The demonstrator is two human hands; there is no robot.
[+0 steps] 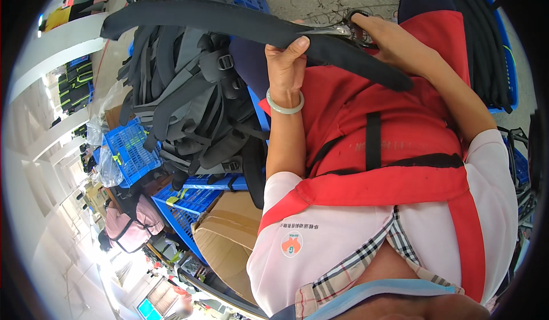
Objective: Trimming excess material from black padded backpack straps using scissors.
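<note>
A long, curved dark grey padded shoulder strap (194,18) lies across in front of me, above my lap. My left hand (287,63), with a pale bangle on its wrist, pinches it near the middle, thumb on top. In my right hand (394,43) is a pair of scissors (343,30) with dark handles. Their metal blades point left and lie along the strap's far edge, close to my left thumb. The blade tips are partly hidden, so I cannot tell whether they touch the fabric. A red apron (377,126) covers my lap beneath the strap's right end.
A big pile of black and grey padded straps with buckles (189,103) rises at my left. Blue crates (134,151) and a cardboard box (229,234) stand beside it. At my right, another blue crate (509,63) holds dark strips. Dark thread scraps (320,6) litter the floor ahead.
</note>
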